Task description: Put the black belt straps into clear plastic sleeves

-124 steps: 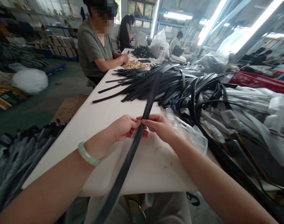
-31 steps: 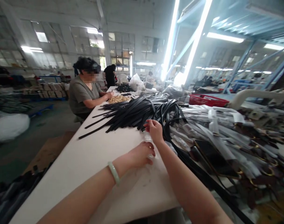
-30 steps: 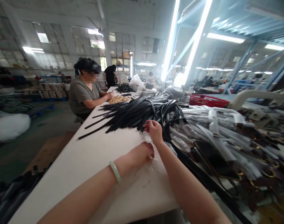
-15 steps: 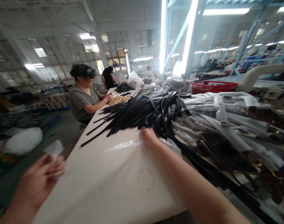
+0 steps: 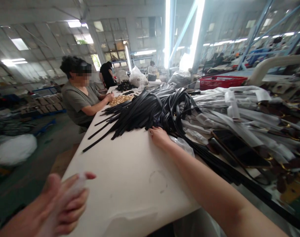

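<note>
A large heap of black straps (image 5: pixel 145 108) lies across the white table (image 5: pixel 125 164), loose ends fanned toward its left side. At the heap's near edge is my right hand (image 5: pixel 160 137), its fingers bent against the strap ends; what the fingertips pinch is too small to make out. My left hand (image 5: pixel 68 200), blurred, is at the lower left over the table's near corner. Its fingers are curled around a strip of clear plastic (image 5: pixel 55 209). Beside my right forearm lies a crumpled clear plastic bag (image 5: pixel 182 144), close to the black straps.
White-wrapped straps (image 5: pixel 238 115) and a phone (image 5: pixel 241 148) cover the right side. Farther back stands a red basket (image 5: pixel 221 82). At the table's left edge a person (image 5: pixel 78 95) works by a gold-coloured pile (image 5: pixel 120 99). A white bundle (image 5: pixel 15 149) is on the floor.
My left hand has moved right, toward the table, with the plastic now lying along its palm. My right hand remains at the strap heap. The view has shifted slightly.
</note>
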`<state>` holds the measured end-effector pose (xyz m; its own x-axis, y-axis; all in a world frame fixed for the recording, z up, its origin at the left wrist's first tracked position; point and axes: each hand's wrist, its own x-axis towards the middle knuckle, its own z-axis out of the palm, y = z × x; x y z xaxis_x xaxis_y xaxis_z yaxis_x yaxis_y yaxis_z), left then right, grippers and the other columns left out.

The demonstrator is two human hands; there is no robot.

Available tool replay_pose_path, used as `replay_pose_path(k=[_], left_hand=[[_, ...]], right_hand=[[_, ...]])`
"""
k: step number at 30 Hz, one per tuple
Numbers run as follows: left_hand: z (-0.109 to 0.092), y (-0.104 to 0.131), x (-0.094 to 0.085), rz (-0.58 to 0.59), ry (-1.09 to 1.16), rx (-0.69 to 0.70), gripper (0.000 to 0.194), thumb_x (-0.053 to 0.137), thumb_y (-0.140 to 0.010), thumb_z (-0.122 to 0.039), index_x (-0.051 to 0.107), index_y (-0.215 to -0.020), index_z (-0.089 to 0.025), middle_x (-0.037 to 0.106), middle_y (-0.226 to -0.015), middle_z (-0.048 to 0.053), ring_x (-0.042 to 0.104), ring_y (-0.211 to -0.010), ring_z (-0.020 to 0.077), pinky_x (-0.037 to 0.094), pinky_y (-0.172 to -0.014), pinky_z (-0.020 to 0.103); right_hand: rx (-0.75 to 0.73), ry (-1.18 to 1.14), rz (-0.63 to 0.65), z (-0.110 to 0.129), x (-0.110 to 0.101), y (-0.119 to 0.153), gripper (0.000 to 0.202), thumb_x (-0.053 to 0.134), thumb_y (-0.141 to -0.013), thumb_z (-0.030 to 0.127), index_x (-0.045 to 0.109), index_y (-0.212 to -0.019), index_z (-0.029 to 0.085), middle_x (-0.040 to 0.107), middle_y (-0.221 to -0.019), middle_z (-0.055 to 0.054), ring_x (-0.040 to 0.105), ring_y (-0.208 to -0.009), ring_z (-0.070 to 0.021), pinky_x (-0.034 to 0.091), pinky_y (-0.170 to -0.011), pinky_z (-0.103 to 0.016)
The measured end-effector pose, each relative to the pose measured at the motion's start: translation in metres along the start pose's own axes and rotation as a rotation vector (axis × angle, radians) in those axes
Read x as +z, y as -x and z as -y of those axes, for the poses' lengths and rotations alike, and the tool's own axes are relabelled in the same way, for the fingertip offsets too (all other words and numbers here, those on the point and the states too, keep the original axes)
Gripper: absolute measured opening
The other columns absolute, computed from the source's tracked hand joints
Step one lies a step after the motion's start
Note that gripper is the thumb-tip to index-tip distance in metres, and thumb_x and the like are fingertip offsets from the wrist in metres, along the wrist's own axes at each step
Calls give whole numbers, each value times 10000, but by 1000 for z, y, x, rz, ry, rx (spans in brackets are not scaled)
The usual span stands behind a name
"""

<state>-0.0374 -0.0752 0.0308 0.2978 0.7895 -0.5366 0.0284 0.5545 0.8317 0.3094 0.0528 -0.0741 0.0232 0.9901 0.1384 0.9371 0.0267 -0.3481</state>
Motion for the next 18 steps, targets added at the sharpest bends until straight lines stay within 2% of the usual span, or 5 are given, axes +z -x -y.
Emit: replay_pose_path(k=[3,6,11,15,18], left_hand=[[1,-38,56,143,141,-84,470,749,-623,-593,595,-807,-189,370,-508,-68,284,-406,33,186,-390,156],[5,-88,86,55,180,142,309,771,-655,-312,510,-742,-170,403,-519,-74,359,-446,43,246,-431,152],[14,-130,66,-106,120,348,217,721,-690,-245,543,-745,-132,608,-652,13,540,-609,93,396,-583,189],[17,-127,50,-132,-24,380,274,748,-675,-327,569,-698,-121,634,-652,28,503,-565,87,361,-551,200],[18,-123,52,-86,-103,378,291,763,-663,-350,576,-660,-127,621,-637,12,511,-575,96,363,-556,209]], right_hand=[[-81,49,42,13,-9,15,393,475,-859,179,583,-1237,177,624,-1193,-135,487,-1182,-284,382,-926,-357],[-208,88,91,33,-14,32,355,521,-835,178,631,-1171,151,672,-1074,-147,562,-1092,-273,415,-875,-322],[-457,-255,169,60,-13,48,373,556,-845,245,628,-1208,202,704,-1057,-83,642,-972,-202,466,-840,-276],[-318,-896,234,70,-5,48,395,605,-820,333,625,-1174,158,720,-904,-79,673,-767,-178,521,-682,-284],[-205,-1126,292,77,1,49,434,691,-748,416,653,-1066,123,685,-764,-52,643,-633,-144,502,-547,-231]])
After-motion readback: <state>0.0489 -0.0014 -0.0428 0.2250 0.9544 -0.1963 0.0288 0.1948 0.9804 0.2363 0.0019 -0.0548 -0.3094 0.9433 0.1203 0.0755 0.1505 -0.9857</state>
